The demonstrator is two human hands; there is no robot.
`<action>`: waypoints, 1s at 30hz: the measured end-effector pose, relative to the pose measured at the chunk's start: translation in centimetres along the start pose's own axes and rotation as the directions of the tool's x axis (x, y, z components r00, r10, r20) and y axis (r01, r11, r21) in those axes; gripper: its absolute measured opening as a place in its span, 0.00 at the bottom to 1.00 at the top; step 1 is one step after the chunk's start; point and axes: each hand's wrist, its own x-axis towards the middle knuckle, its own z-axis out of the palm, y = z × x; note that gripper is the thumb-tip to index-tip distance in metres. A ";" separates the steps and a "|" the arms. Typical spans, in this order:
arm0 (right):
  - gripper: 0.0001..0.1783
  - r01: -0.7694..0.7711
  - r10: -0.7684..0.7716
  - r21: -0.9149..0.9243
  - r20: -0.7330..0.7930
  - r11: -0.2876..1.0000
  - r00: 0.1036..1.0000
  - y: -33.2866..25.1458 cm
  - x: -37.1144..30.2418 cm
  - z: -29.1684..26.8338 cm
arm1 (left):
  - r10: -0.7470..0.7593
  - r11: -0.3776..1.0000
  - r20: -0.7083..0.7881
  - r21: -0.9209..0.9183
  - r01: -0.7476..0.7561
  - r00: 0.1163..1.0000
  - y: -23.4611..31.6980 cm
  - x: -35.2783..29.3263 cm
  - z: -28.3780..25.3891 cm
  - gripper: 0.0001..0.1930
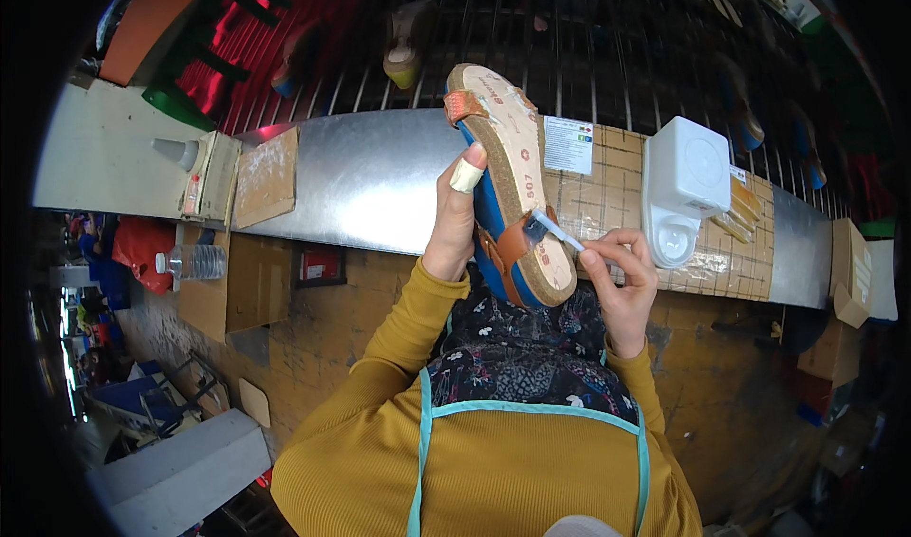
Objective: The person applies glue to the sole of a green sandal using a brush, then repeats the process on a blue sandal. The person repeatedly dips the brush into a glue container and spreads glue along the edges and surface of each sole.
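Observation:
My left hand is closed around the side of a sandal, and its thumb, wrapped in pale tape, lies along the sandal's edge. The sandal has a blue outer side, brown straps and a cork-coloured rim around a beige printed surface that faces up. Its longer end points away from me, tilted left. A small brush with a thin white handle is pinched between the fingers of my right hand. The brush's dark tip meets the sandal beside the brown strap near its closer end.
A white plastic dispenser with a round cup stands on cardboard right of the sandal. The metal bench runs across. Beyond it, several shoes, one with a yellow part, lie on a rack of bars. A clear bottle lies at left.

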 end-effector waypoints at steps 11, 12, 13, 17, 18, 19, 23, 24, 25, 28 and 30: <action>0.09 0.247 -0.244 -0.162 0.034 0.956 0.969 0.7 2.3 -0.6 | -0.033 0.999 0.056 0.004 0.033 0.998 0.8 0.3 0.4 0.42; 0.09 0.228 -0.223 -0.136 0.048 0.964 0.974 0.7 2.3 -0.7 | -0.029 1.000 0.051 0.009 0.028 0.998 1.1 0.3 0.5 0.42; 0.09 0.205 -0.199 -0.111 0.061 0.972 0.978 0.6 2.2 -0.8 | -0.028 1.000 0.047 0.015 0.027 0.999 1.4 0.4 0.6 0.42; 0.08 0.241 -0.217 -0.163 0.150 0.957 0.965 0.9 1.7 -1.7 | -0.038 0.999 0.026 0.022 0.037 0.999 1.0 1.0 -0.1 0.42; 0.07 0.207 -0.189 -0.113 0.154 0.972 0.970 0.8 1.5 -2.0 | -0.028 0.999 0.022 0.020 0.028 0.999 0.9 1.1 -0.3 0.42; 0.07 0.172 -0.161 -0.061 0.155 0.983 0.975 0.7 1.2 -2.2 | -0.019 1.000 0.021 0.021 0.018 1.000 0.8 1.3 -0.4 0.42; 0.07 0.059 -0.055 -0.035 0.091 0.998 0.994 -0.2 0.7 -2.5 | 0.010 1.000 0.015 0.019 -0.010 1.000 0.9 1.4 -0.3 0.42; 0.08 0.076 -0.069 -0.095 0.075 0.993 0.995 -0.4 0.7 -2.5 | 0.041 0.999 -0.008 -0.007 -0.041 0.999 1.0 1.4 0.1 0.40; 0.08 0.092 -0.083 -0.156 0.063 0.984 0.995 -0.6 0.7 -2.5 | 0.071 0.997 -0.033 -0.033 -0.072 0.997 1.1 1.2 0.6 0.37; 0.09 0.172 -0.177 -0.347 0.017 0.922 0.984 -1.7 0.6 -2.1 | 0.122 0.991 -0.059 -0.049 -0.124 0.991 0.9 1.3 0.7 0.35; 0.09 0.243 -0.256 -0.418 0.025 0.876 0.966 -2.1 0.4 -2.1 | 0.112 0.993 -0.044 -0.026 -0.113 0.993 0.9 1.2 0.5 0.37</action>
